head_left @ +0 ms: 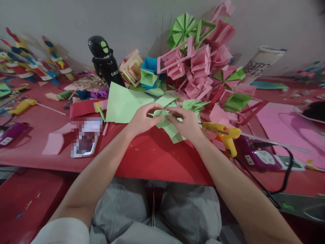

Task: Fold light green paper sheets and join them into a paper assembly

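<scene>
Both hands meet over light green paper in the middle of the table. My left hand (146,118) has thumb and fingers closed on the left edge of a small green paper piece (160,114). From the other side, my right hand (184,122) pinches the same piece with curled fingers. Another green paper (175,134) lies beneath, with corners toward me. Just behind the hands are a large pale green sheet (122,103) and a folded green paper fan (194,105). Fingertips partly hide the held piece.
A yellow hot glue gun (225,134) rests to the right, beside a purple power strip (261,156) with a black cord. At left lies a phone (87,137). Behind stand a black bottle (105,64) and a pile of pink paper boxes (200,61).
</scene>
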`<state>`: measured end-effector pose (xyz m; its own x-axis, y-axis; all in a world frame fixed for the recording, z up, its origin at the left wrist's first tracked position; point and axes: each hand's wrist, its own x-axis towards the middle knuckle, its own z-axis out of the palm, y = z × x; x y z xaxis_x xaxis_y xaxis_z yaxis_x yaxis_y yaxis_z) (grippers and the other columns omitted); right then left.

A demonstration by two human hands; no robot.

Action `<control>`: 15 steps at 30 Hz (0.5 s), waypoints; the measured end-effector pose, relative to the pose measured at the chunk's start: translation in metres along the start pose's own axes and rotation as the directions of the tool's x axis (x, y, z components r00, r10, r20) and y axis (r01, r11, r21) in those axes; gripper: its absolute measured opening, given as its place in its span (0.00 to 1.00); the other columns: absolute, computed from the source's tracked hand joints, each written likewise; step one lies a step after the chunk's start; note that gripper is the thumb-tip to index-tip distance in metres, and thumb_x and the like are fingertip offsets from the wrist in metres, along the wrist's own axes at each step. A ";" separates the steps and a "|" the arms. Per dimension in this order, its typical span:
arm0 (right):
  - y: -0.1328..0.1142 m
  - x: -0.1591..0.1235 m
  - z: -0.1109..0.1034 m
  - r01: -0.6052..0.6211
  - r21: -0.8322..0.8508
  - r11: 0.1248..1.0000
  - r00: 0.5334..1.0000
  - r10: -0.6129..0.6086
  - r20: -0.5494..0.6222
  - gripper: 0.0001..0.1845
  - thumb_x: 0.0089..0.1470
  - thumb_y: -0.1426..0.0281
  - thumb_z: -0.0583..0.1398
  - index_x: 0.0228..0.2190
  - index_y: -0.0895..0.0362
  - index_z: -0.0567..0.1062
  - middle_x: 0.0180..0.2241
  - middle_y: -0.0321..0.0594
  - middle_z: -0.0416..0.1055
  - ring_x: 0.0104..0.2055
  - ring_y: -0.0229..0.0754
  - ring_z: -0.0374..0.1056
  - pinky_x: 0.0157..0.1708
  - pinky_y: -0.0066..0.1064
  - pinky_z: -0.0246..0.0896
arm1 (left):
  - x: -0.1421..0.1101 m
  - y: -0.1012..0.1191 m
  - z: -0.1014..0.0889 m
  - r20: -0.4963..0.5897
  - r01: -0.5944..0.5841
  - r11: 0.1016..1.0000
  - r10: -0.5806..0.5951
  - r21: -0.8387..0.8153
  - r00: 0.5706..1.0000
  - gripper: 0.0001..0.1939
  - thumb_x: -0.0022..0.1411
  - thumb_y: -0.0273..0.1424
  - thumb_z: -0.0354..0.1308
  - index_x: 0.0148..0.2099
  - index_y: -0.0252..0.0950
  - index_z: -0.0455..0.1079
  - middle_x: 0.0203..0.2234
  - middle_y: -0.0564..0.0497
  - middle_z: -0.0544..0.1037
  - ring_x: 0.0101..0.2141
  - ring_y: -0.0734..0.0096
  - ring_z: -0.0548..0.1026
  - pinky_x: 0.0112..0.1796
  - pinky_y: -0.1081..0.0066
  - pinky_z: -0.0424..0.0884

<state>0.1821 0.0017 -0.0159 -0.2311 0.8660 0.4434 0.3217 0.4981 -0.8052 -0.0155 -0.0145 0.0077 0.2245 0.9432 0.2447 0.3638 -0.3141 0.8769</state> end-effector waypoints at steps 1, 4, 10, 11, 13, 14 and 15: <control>-0.002 -0.001 0.000 0.011 -0.018 1.000 1.000 -0.011 0.008 0.12 0.55 0.68 0.64 0.43 0.54 0.82 0.35 0.40 0.80 0.37 0.43 0.74 0.42 0.40 0.72 | -0.001 0.002 -0.001 -0.012 -0.031 0.999 0.031 0.039 0.999 0.15 0.58 0.34 0.63 0.48 0.38 0.75 0.44 0.48 0.80 0.45 0.63 0.77 0.42 0.69 0.71; -0.003 -0.001 0.000 0.085 -0.067 0.994 0.996 -0.084 0.018 0.14 0.57 0.68 0.64 0.46 0.52 0.80 0.36 0.39 0.80 0.39 0.43 0.75 0.44 0.41 0.72 | -0.002 0.003 -0.003 -0.052 -0.076 0.989 0.084 0.127 0.995 0.13 0.59 0.32 0.62 0.48 0.39 0.76 0.45 0.48 0.81 0.47 0.62 0.78 0.42 0.68 0.72; -0.008 0.001 -0.002 0.280 -0.289 0.916 0.907 -0.350 -0.233 0.20 0.55 0.66 0.67 0.50 0.52 0.74 0.44 0.46 0.75 0.45 0.48 0.71 0.45 0.46 0.70 | 0.002 -0.005 -0.001 -0.268 -0.054 0.990 0.087 0.129 0.959 0.02 0.58 0.29 0.61 0.36 0.37 0.74 0.34 0.50 0.80 0.39 0.67 0.77 0.41 0.68 0.72; -0.010 0.001 -0.004 0.281 -0.320 0.905 0.881 -0.376 -0.289 0.18 0.55 0.66 0.67 0.47 0.52 0.74 0.43 0.46 0.75 0.45 0.49 0.70 0.44 0.45 0.70 | 0.003 -0.006 -0.001 -0.293 -0.028 0.994 0.057 0.105 0.954 0.02 0.58 0.29 0.61 0.35 0.37 0.73 0.34 0.50 0.79 0.38 0.67 0.77 0.38 0.69 0.72; -0.015 -0.001 -0.005 0.297 -0.364 0.883 0.831 -0.427 -0.356 0.10 0.56 0.65 0.66 0.40 0.51 0.73 0.38 0.44 0.73 0.43 0.48 0.69 0.41 0.44 0.69 | 0.005 -0.009 0.001 -0.323 0.024 0.999 -0.008 0.048 0.946 0.02 0.56 0.28 0.61 0.33 0.36 0.71 0.32 0.50 0.78 0.37 0.68 0.76 0.33 0.72 0.70; -0.017 -0.002 -0.006 0.316 -0.374 0.872 0.811 -0.453 -0.370 0.07 0.57 0.65 0.65 0.36 0.51 0.73 0.36 0.43 0.72 0.41 0.47 0.69 0.40 0.43 0.68 | 0.006 -0.010 0.002 -0.333 0.044 0.999 -0.035 0.020 0.942 0.02 0.55 0.28 0.62 0.33 0.36 0.71 0.32 0.50 0.77 0.37 0.69 0.75 0.33 0.72 0.69; -0.019 -0.003 -0.005 0.339 -0.375 0.863 0.801 -0.474 -0.366 0.06 0.57 0.65 0.65 0.33 0.51 0.72 0.33 0.41 0.71 0.39 0.46 0.68 0.39 0.42 0.68 | 0.007 -0.012 0.004 -0.341 0.058 0.998 -0.057 -0.007 0.938 0.03 0.54 0.28 0.62 0.32 0.36 0.70 0.31 0.50 0.77 0.37 0.69 0.75 0.33 0.72 0.69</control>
<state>0.1816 -0.0099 0.0003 -0.0014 0.4734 0.8809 0.5435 0.7397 -0.3967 -0.0148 -0.0042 -0.0025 -0.1183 0.9398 0.3205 0.3698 -0.2579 0.8926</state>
